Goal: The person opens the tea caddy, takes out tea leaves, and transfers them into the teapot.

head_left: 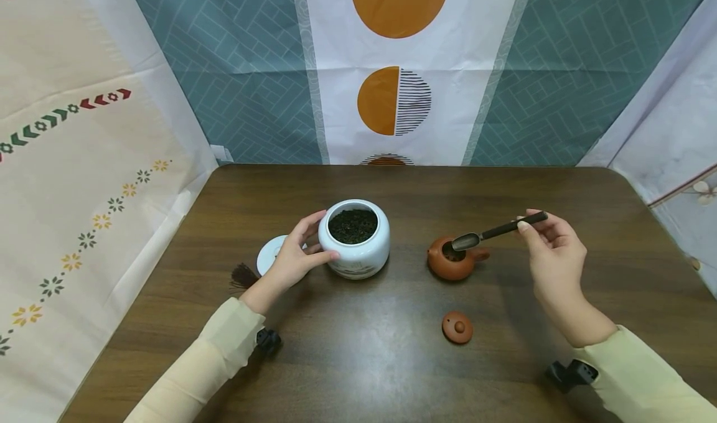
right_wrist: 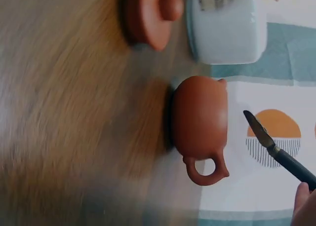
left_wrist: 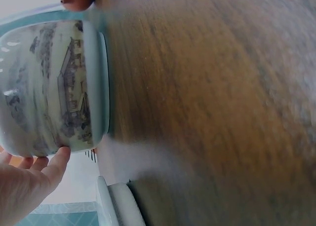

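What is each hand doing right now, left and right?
Left hand: holding the side of the white jar, thumb and fingers round it.
Right hand: pinching the scoop by its dark handle, above the teapot.

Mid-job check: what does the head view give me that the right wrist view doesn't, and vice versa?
Only the head view shows the left hand holding the white jar by its side, the dark tea leaves inside, and the white lid.

Only the right wrist view shows the open loop of the teapot handle and the gap between scoop tip and teapot.

Both show the clay teapot, its small lid, the jar, the scoop and the right hand.
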`<state>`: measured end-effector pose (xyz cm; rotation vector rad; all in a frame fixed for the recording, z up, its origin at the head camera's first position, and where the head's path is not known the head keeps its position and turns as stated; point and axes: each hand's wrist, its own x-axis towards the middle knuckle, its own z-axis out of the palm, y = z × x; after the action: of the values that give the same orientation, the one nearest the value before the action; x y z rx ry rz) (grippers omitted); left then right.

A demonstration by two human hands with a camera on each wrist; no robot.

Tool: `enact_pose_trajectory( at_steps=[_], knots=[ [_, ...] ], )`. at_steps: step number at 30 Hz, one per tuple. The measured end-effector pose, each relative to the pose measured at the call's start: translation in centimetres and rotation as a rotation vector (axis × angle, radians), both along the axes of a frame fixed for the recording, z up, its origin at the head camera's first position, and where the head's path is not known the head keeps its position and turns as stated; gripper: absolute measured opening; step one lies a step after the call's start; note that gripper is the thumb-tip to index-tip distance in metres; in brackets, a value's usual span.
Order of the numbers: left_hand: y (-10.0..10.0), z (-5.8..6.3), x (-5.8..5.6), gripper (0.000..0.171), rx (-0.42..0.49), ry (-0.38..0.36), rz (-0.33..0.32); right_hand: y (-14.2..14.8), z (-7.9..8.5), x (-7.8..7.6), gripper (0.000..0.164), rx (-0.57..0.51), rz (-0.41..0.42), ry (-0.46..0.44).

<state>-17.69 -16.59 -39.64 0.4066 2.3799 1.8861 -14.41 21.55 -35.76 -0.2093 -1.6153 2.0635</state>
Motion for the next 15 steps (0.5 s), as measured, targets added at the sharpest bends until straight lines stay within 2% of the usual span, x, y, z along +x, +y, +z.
enact_pose_trajectory(
  at_steps=[4,7,10,15],
  knots=[
    [0.1,0.0,0.0,0.079,0.005,0.002,-0.001,0.8,0.3,0.0,0.013,-0.275,0.102,-0.077],
    [0.0,0.0,0.1,0.079,0.009,0.001,-0.004,1.4,0.6,0.0,0.01,-0.419,0.213,-0.113],
    [0.0,0.1,0.1,0.079,0.013,-0.004,-0.007,1.6,0.8,-0.1,0.01,-0.497,0.287,-0.125],
    [0.0,0.1,0.1,0.079,0.012,-0.01,-0.009,1.2,1.3,-0.4,0.01,-0.534,0.323,-0.122]
  ],
)
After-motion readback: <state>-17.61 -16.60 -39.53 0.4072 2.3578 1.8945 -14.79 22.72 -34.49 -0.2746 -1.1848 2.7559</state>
